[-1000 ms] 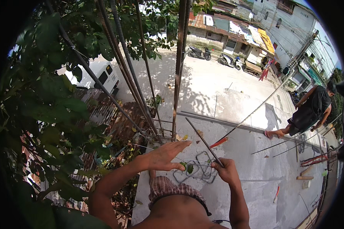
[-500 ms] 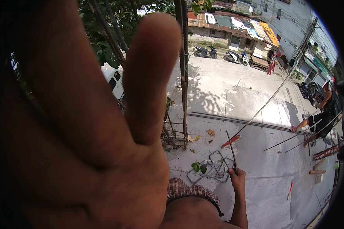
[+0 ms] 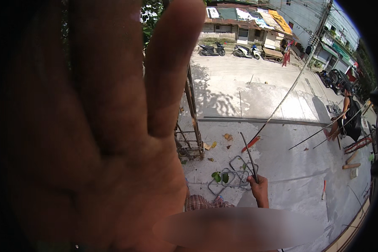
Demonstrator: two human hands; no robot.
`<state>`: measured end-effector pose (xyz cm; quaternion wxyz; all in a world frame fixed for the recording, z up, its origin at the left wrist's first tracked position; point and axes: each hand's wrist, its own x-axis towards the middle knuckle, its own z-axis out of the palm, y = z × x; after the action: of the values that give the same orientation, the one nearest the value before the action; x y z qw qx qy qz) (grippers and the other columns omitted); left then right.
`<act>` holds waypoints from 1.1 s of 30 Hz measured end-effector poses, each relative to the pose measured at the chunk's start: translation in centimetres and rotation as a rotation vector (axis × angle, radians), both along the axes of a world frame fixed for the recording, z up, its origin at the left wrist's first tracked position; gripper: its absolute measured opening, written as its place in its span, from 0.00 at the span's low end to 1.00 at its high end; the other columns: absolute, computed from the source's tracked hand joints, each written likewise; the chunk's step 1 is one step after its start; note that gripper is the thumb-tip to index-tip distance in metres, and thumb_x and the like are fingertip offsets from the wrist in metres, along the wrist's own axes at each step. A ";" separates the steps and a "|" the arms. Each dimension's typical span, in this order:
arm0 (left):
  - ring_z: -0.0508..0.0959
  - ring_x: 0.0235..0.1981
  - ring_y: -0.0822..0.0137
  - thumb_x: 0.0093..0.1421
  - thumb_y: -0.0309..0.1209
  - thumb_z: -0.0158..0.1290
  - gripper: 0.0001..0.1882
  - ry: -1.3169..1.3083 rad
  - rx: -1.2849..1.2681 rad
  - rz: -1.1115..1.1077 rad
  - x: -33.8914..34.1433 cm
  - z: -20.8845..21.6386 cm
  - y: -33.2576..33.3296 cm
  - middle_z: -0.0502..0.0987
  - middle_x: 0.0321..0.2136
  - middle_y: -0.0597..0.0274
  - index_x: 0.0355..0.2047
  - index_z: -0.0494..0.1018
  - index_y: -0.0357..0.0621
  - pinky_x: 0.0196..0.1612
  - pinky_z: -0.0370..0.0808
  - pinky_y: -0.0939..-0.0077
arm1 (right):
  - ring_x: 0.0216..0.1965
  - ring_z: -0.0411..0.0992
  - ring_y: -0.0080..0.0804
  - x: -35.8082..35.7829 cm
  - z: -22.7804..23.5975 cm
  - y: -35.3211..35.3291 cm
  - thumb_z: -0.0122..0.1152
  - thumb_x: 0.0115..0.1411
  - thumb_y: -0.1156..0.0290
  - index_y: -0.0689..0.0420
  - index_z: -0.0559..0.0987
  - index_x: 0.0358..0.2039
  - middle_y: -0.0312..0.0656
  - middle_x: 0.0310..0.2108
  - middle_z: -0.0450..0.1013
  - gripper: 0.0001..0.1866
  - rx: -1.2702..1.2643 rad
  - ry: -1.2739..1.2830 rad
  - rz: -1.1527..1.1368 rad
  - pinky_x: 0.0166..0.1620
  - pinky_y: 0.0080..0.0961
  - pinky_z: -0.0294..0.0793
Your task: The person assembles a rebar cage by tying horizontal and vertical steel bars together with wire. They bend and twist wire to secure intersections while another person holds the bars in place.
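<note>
Two motorbikes [image 3: 229, 49] stood parked at twelve o'clock before low buildings [image 3: 243, 19] with patched roofs. A rusty rebar cage [image 3: 192, 122] rose near the centre, casting shadow on the concrete floor [image 3: 281, 168]. Long steel bars [image 3: 260, 121] lay across the floor toward three o'clock, where another person [image 3: 349, 119] bent over. Green leaves [image 3: 219, 176] lay at six o'clock, wood offcuts [image 3: 350, 161] at four.

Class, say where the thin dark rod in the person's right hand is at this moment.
In the head view, the thin rod stands right of centre, gripped at its lower end by the right hand, rising over the bent wire stirrups on the concrete.
</note>
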<state>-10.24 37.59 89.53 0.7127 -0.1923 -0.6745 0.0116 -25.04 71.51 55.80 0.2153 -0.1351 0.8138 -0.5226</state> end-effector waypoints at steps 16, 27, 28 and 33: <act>0.64 0.39 0.64 0.60 0.55 0.47 0.34 0.743 -0.521 1.153 -8.4 2.5 4.4 0.62 0.51 0.54 0.52 0.59 0.37 0.45 0.66 0.53 | 0.18 0.59 0.27 0.3 0.8 0.7 0.64 0.56 0.62 0.66 0.76 0.23 0.47 0.13 0.62 0.17 0.095 0.016 -0.038 0.24 0.33 0.60; 0.65 0.32 0.67 0.61 0.53 0.47 0.31 0.843 -0.603 0.941 -13.6 2.3 13.0 0.63 0.47 0.56 0.48 0.60 0.36 0.39 0.69 0.52 | 0.24 0.70 0.54 0.9 0.4 4.2 0.62 0.56 0.58 0.63 0.79 0.27 0.56 0.19 0.70 0.17 0.174 0.045 -0.056 0.29 0.41 0.66; 0.65 0.32 0.68 0.61 0.53 0.47 0.30 0.896 -0.642 0.855 -14.0 2.0 14.0 0.63 0.47 0.56 0.48 0.60 0.36 0.39 0.70 0.52 | 0.25 0.71 0.55 1.2 0.2 4.4 0.62 0.56 0.58 0.62 0.79 0.27 0.56 0.20 0.71 0.17 0.166 0.036 -0.057 0.30 0.41 0.67; 0.65 0.35 0.61 0.64 0.45 0.41 0.24 0.947 -0.536 0.457 -16.5 2.1 15.8 0.65 0.48 0.48 0.50 0.59 0.36 0.41 0.66 0.56 | 0.27 0.72 0.55 1.3 -0.4 5.5 0.62 0.56 0.56 0.59 0.81 0.32 0.56 0.21 0.72 0.17 0.233 0.042 -0.044 0.31 0.43 0.68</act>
<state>-26.74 53.44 91.62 0.8422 -0.1892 -0.2809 0.4195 -23.76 76.97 55.45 0.2009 -0.1022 0.8762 -0.4260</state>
